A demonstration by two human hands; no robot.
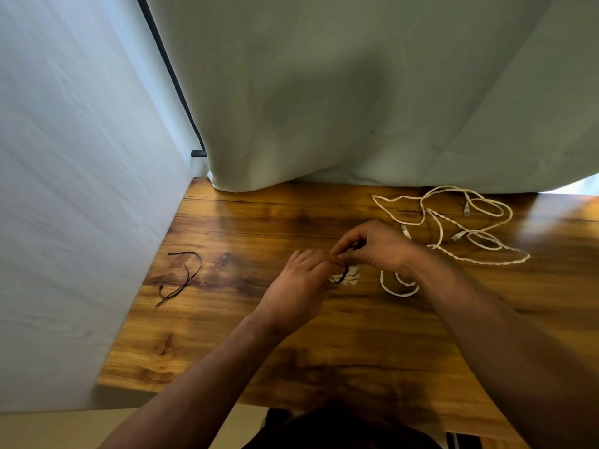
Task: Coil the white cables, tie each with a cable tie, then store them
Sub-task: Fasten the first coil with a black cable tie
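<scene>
Both hands meet over the middle of the wooden worktop, close together and working on one small bundle. The left hand shows its back to the camera; its thumb and forefinger close on the coiled white cable, which sits just beyond its fingertips, low over the worktop. Whether the bundle touches the wood cannot be told. A black cable tie wraps round this coil. The right hand arches over it from the far side, its fingers curled and pinching the free end of that tie just above the coil. Motion blur hides the exact lie of the fingertips.

Under the right wrist a couple of white cable loops lie flat on the wood. Beyond them, toward the far right edge, the loose white cables sprawl in a tangle, some strands twisted, with small plugs showing.

Well apart, near the left edge of the worktop, lie the spare cable ties, thin and black, crossing each other.

A pale grey-green curtain hangs behind the worktop and drapes onto its far edge. A white sheet stands along the left side, with a black pole between the two.
</scene>
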